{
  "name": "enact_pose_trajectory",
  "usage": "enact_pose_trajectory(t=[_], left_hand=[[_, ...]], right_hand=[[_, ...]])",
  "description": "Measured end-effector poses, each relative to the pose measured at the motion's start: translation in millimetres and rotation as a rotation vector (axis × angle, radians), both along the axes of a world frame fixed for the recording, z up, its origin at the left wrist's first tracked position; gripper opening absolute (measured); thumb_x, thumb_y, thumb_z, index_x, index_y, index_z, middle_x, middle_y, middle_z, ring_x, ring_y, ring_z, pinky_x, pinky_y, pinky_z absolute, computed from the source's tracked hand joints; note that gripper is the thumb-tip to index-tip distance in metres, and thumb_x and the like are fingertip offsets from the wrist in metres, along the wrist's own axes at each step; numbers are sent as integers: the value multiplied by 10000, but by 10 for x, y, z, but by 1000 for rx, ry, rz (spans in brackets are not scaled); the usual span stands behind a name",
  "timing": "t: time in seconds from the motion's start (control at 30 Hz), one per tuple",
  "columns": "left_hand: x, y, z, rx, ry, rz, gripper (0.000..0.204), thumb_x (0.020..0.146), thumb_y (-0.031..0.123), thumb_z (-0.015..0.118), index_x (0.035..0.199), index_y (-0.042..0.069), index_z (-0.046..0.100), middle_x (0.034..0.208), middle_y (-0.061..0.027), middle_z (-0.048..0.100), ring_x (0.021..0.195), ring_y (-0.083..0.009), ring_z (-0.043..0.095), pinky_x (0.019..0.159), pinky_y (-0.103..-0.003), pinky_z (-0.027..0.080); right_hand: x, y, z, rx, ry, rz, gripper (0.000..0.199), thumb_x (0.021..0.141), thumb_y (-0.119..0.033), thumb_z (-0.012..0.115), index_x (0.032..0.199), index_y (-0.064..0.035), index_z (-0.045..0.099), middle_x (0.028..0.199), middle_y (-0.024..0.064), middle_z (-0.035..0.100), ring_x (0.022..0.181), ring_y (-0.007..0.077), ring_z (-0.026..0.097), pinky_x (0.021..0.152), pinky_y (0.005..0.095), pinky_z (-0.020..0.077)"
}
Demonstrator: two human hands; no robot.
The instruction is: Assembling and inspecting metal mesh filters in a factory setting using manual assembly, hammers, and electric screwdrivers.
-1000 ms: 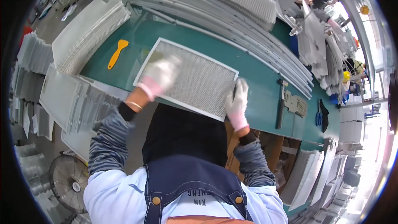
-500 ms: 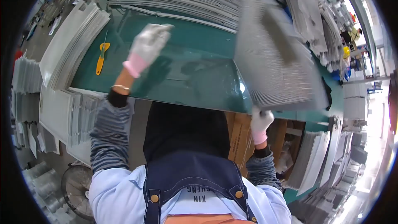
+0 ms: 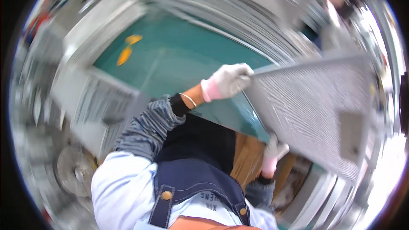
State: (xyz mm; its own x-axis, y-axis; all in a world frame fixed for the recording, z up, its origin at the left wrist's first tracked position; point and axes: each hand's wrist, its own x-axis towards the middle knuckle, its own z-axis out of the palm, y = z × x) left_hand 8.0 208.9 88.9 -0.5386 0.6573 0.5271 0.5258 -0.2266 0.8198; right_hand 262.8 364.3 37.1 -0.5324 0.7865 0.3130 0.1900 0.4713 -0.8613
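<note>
A grey, finely ribbed or perforated metal panel (image 3: 306, 102) slants over the right side of the green-topped table (image 3: 183, 51), with a plain rectangular patch or opening near its far right edge. My left hand (image 3: 232, 80), in a white glove with a pink cuff, is closed on the panel's upper left corner. At the lower left corner, by the table's front edge, my gloved right hand (image 3: 275, 150) grips the same panel. Its fingertips are partly hidden behind the panel.
An orange-handled tool (image 3: 125, 55) lies at the table's left. Long grey metal parts (image 3: 221, 21) are stacked along the back. Pale panels stand in a stack (image 3: 100, 17) at the left, with more (image 3: 102, 102) below. A fan (image 3: 76, 172) stands at lower left. Brown cardboard (image 3: 247, 157) shows under the table.
My left hand has moved right from above the table and taken hold of the panel's corner. The panel has swung right and lower. The whole view has turned and is blurred.
</note>
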Motion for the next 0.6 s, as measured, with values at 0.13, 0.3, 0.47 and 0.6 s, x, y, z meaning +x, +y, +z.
enact_pose_trajectory(t=[0.13,0.3,0.47,0.6], left_hand=[[64,-1378,493,51,19,441,180,905,216,623,935,39,621,727,-76,606,647,-180,604,619,-318,492],[518,-4059,509,-172,9,1757,289,956,274,568,1032,7,650,856,-96,664,795,-188,624,726,-345,515],[1910,-6420,-736,129,-177,2266,415,957,309,519,1128,-43,659,1041,-191,704,929,-246,663,864,-337,484],[2547,-6954,-1812,-399,-518,2439,431,939,389,477,1069,36,687,1022,-239,673,960,-404,644,867,-443,490]], right_hand=[[-384,-336,484,111,2,562,504,919,-373,560,952,119,665,872,178,712,743,232,664,688,348,515],[-1033,-1048,586,114,-12,1145,798,892,-582,596,1291,104,512,1096,212,666,1033,295,651,939,389,480],[-1235,-1408,499,430,-149,1339,610,917,-479,609,1211,56,594,998,191,682,900,338,667,814,385,518],[-1266,-1637,450,528,-224,1383,556,922,-447,611,1175,48,614,973,194,675,863,351,653,785,397,516]])
